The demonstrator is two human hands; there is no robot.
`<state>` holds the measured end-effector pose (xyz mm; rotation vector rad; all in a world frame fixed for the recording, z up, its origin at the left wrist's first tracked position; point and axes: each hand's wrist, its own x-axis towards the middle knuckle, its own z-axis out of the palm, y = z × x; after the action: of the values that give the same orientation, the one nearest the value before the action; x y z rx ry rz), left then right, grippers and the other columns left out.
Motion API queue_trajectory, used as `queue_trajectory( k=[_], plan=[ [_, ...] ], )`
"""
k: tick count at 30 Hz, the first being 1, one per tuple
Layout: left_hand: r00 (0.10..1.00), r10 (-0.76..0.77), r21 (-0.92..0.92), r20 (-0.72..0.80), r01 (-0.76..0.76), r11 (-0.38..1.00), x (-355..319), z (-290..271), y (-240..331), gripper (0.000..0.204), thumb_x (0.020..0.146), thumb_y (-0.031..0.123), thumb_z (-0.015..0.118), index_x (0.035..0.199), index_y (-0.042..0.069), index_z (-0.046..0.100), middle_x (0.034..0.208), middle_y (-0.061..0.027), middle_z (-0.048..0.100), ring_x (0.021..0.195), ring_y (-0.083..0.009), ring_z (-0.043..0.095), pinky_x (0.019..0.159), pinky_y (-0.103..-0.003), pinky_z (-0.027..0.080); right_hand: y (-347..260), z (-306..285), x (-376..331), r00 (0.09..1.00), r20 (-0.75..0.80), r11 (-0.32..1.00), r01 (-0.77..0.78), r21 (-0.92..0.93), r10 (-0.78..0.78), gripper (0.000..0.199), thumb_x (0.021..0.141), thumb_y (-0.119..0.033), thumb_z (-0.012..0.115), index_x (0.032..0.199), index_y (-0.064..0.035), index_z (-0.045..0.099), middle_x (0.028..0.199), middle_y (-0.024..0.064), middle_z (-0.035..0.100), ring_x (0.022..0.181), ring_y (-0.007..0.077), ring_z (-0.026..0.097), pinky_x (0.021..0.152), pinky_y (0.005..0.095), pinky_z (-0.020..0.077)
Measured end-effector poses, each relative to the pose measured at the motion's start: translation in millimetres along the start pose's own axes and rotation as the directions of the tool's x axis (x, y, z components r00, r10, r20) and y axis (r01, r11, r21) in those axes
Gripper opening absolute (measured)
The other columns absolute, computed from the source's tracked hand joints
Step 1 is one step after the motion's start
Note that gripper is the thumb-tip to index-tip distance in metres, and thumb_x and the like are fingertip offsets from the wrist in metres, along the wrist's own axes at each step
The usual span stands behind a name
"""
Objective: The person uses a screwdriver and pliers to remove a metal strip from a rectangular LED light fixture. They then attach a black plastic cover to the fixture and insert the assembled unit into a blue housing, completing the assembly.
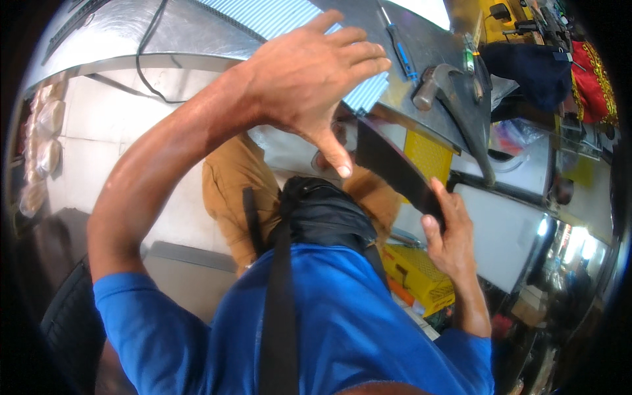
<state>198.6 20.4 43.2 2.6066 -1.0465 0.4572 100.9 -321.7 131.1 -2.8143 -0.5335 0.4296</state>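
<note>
My left hand (322, 76) hovers over the workbench's near edge with its fingers spread and nothing in them. Behind it lies a pale blue, finely ribbed strip (370, 95), partly covered by the hand. Lower to the right, my right hand (454, 234) grips one end of a long, flat dark panel (393, 164) between thumb and fingers. The panel slants up toward the ribbed strip's near end; whether they touch I cannot tell.
On the metal workbench (191, 33) are a blue-handled screwdriver (401, 56), a hammer (454, 108) with a long dark handle and a black cable (143, 49). A yellow basket (421, 280) stands low on the right. Dark cloth (530, 72) lies at the far right.
</note>
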Motion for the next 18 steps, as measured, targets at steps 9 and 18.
queue_trajectory(
  k=[9, 18],
  plan=[
    [1.000, -0.020, -0.030, 0.009, 0.020, 0.999, 0.2, -3.0, 4.8, 0.148, 0.041, 0.103, 0.062, 0.143, -0.004, 0.050, 0.146, -0.0219, 0.053, 0.140, -0.0387, 0.047, 0.122, -0.058, 0.027, -8.0, -2.2, 0.9, 0.998, 0.024, 0.993, -0.064, 0.099, 0.062, 0.063, 0.101, -0.045, 0.061, 0.148, -0.0038, 0.052, 0.106, 0.0271, 0.073, 0.095, 0.0390, 0.075, 0.084, 0.0419, 0.0569],
    [1.000, 0.005, -0.063, 0.008, -0.005, 0.998, 3.3, -15.3, 6.0, 0.148, 0.042, 0.101, 0.064, 0.144, -0.005, 0.048, 0.146, -0.0233, 0.053, 0.140, -0.0399, 0.047, 0.121, -0.060, 0.026, -5.2, 2.3, -1.1, 0.999, 0.030, 0.992, 0.021, 0.126, -0.025, 0.060, 0.099, -0.040, 0.065, 0.147, -0.0054, 0.054, 0.108, 0.0274, 0.073, 0.096, 0.0381, 0.075, 0.083, 0.0409, 0.0575]
  ],
)
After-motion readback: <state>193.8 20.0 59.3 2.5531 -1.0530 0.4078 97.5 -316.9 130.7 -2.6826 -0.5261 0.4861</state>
